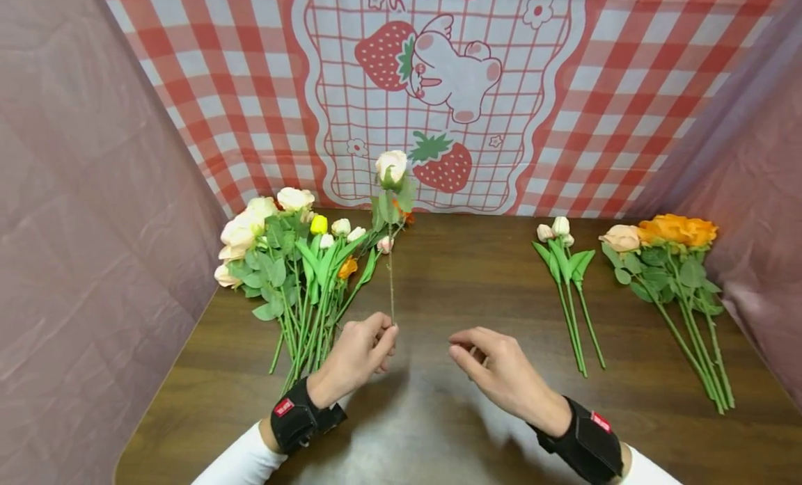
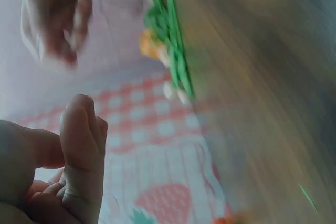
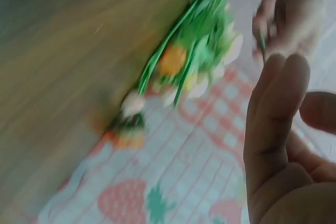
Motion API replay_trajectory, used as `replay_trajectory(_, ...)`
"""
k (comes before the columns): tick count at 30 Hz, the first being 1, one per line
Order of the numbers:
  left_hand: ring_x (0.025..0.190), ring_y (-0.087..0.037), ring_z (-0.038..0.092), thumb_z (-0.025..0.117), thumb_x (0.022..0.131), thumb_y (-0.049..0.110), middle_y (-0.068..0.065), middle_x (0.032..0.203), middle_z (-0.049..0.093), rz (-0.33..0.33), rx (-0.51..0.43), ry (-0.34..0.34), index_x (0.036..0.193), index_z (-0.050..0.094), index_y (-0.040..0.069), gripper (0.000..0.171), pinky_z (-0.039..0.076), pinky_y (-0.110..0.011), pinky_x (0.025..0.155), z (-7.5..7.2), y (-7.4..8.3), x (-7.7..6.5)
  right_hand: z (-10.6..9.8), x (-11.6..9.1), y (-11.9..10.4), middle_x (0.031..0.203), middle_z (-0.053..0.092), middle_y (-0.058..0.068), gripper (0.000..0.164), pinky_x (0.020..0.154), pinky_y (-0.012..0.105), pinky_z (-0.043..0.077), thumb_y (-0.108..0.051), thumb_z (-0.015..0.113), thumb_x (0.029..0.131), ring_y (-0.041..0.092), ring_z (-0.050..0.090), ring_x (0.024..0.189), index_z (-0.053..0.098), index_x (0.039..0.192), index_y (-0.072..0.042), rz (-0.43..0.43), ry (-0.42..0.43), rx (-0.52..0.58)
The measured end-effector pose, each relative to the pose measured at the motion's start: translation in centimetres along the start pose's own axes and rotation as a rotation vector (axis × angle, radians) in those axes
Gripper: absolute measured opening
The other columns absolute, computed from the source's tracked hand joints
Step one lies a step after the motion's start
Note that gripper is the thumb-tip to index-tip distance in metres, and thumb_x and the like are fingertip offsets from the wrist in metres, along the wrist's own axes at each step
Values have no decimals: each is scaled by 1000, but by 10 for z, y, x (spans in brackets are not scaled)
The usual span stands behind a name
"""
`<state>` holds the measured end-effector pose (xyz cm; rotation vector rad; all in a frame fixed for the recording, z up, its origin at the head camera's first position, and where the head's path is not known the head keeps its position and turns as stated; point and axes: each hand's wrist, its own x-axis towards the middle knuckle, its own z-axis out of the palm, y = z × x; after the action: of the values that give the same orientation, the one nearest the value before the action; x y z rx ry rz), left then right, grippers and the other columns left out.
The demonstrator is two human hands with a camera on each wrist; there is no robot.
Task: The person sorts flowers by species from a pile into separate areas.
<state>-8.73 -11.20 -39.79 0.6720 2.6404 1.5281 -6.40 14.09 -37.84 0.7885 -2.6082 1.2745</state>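
My left hand (image 1: pixel 358 351) pinches the lower end of a thin stem between thumb and fingers. That stem carries a cream-white rose (image 1: pixel 391 168), held upright with its bloom in front of the cloth. To its right, my right hand (image 1: pixel 498 370) hovers above the table, fingers loosely bent and nothing between them. In the right wrist view, the left hand (image 3: pixel 294 14) shows behind the right fingers (image 3: pixel 270 114), with a bit of stem in its grip. Left of the left hand lies a large bunch of green-stemmed flowers (image 1: pixel 319 283), some stems partly behind the wrist.
Three pale tulips (image 1: pixel 567 269) lie on the right of the wooden table (image 1: pixel 464 276). Beyond them lie orange and peach roses (image 1: pixel 677 231). A red-checked strawberry cloth (image 1: pixel 250 74) hangs at the back, and pinkish curtains (image 1: pixel 81 193) flank both sides.
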Motion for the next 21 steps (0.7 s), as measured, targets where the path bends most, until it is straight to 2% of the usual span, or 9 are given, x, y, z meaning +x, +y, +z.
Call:
replay_trajectory(4,51,-3,58,54,101,5,-8,70,65,119,6,-58,93,60,3,11,47,-16,45,18,16,0,12,5,-7,83,63,0,20,50,24,48,-10,63,97,1,55,60,67,115,-2,66,-14,153)
replay_trajectory(7,53,5,55,54,100,4,-2,66,62,222,39,-84,91,59,5,10,43,-11,46,32,23,1,13,4,-10,86,66,5,23,48,26,49,-12,61,98,8,58,59,64,119,-2,130,1,270)
replay_trajectory(10,54,8,51,54,99,1,2,63,58,320,69,-102,89,56,7,12,40,-7,47,45,25,2,12,0,-10,89,67,8,22,49,28,50,-11,61,98,13,61,62,64,117,-1,165,29,335)
replay_trajectory(12,55,9,50,53,99,1,5,63,55,356,79,-124,87,54,9,14,39,-6,48,52,25,3,12,-3,-8,87,68,8,17,48,28,50,-8,63,97,13,61,61,65,111,0,171,60,345)
replay_trajectory(15,56,9,49,52,100,3,5,64,56,367,93,-170,91,55,8,11,39,-5,50,60,25,3,11,-8,-3,80,68,8,8,46,28,49,-4,65,95,12,61,58,66,101,0,179,102,327)
replay_trajectory(18,60,8,50,53,101,8,2,70,62,332,114,-214,101,60,4,8,41,-6,54,62,23,3,5,-13,5,75,66,6,4,46,28,49,-5,66,94,10,60,57,67,96,-1,212,122,263)
replay_trajectory(21,63,5,51,54,101,11,-2,79,68,292,146,-226,111,63,1,16,42,-7,58,58,19,1,-7,-18,20,73,65,4,4,46,27,50,-5,67,93,9,60,56,67,96,-2,248,156,153)
